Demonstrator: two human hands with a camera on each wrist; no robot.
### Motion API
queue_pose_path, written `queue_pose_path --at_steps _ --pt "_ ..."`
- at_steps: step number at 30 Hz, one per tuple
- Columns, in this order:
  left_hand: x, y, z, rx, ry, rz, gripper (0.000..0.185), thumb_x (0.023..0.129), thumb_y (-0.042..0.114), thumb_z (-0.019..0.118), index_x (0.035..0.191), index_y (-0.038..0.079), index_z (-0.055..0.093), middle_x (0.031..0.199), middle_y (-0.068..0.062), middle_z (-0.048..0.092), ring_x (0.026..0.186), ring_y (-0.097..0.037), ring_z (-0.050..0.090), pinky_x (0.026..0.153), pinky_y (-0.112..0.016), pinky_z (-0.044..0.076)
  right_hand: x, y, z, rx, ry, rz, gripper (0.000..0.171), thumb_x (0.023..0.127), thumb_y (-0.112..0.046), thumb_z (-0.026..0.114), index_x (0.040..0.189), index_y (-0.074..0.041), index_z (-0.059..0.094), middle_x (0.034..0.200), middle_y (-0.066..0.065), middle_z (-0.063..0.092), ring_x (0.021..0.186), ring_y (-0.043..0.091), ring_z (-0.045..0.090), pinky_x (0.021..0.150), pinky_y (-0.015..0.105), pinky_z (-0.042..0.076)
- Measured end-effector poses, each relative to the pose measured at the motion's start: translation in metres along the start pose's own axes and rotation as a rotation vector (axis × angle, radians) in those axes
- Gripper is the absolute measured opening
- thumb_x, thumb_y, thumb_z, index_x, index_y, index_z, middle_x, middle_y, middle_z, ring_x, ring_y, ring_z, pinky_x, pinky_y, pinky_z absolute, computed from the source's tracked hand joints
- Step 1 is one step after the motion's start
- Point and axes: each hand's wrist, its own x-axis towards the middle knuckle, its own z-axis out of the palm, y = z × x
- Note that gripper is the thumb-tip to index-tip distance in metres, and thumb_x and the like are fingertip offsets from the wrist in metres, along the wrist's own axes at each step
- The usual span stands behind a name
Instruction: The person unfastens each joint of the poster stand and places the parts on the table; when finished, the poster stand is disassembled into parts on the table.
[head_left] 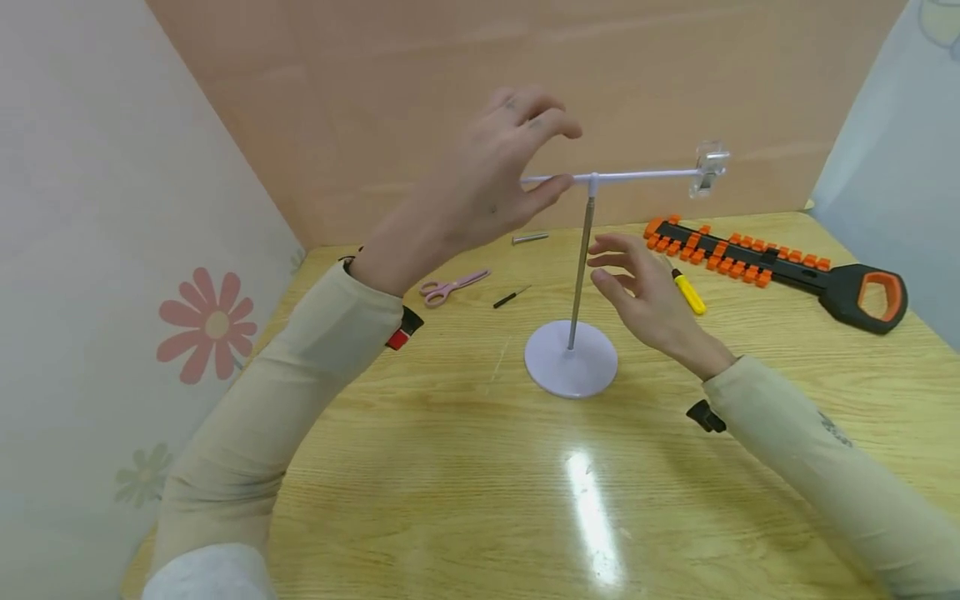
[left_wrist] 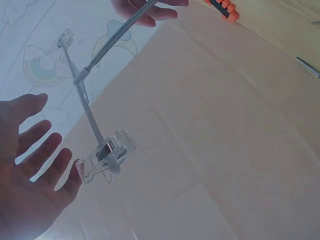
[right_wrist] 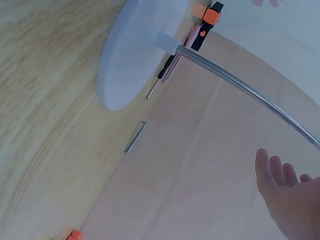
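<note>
A display stand has a round white base (head_left: 572, 371), a metal pole (head_left: 582, 279) and a thin white crossbar (head_left: 648, 175). A clear plastic clip (head_left: 707, 169) sits at the crossbar's right end. The left wrist view shows another clear clip (left_wrist: 106, 156) on the near end, hidden by the left hand in the head view. My left hand (head_left: 498, 171) is raised at the crossbar's left part, fingers loosely bent, gripping nothing. Beside the pole, my right hand (head_left: 637, 292) hovers with relaxed fingers, apart from the pole in the right wrist view.
Pink scissors (head_left: 450, 288), a small black screwdriver (head_left: 510, 297) and a metal bolt (head_left: 530, 238) lie behind the base. Farther right are a yellow-handled screwdriver (head_left: 690, 293) and a black-and-orange rack with a handle (head_left: 843, 300). Walls (head_left: 480, 50) enclose the table's back and sides.
</note>
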Motion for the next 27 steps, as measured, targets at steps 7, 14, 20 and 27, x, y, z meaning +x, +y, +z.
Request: queue_pose_path --at_steps 7,14,20,27 --pt "0.018 0.002 0.003 -0.014 -0.136 -0.038 0.032 0.090 0.025 0.066 0.117 0.008 0.062 0.119 -0.003 0.053 0.116 -0.018 0.042 0.097 -0.020 0.029 0.007 -0.004 0.008 0.068 0.038 -0.035 0.041 0.095 -0.005 0.056 0.134 0.001 0.043 0.127 0.012 0.050 0.111 0.024 0.054 0.089 0.025 0.046" --pt "0.032 0.006 0.003 0.018 -0.333 -0.086 0.032 0.091 0.026 0.064 0.120 0.012 0.062 0.117 0.001 0.053 0.110 -0.014 0.046 0.091 -0.018 0.033 0.014 -0.007 0.015 0.094 0.048 -0.079 0.036 0.093 0.001 0.056 0.128 0.002 0.046 0.118 0.010 0.053 0.104 0.018 0.057 0.084 0.024 0.049" --pt "0.036 0.007 0.006 -0.065 -0.398 -0.110 0.024 0.091 0.015 0.064 0.115 0.009 0.065 0.113 -0.001 0.059 0.102 -0.013 0.052 0.086 -0.018 0.039 0.016 -0.009 0.019 0.004 0.074 -0.078 0.026 0.091 0.000 0.061 0.116 0.004 0.055 0.101 0.011 0.061 0.091 0.013 0.059 0.075 0.020 0.050" --pt "0.044 0.010 0.010 -0.108 -0.414 -0.135 0.015 0.093 0.009 0.061 0.105 0.009 0.070 0.100 0.001 0.064 0.088 -0.011 0.054 0.077 -0.020 0.043 0.017 -0.007 0.018 -0.047 0.077 -0.110 0.021 0.086 0.003 0.066 0.106 0.004 0.059 0.093 0.009 0.064 0.083 0.009 0.062 0.070 0.020 0.052"
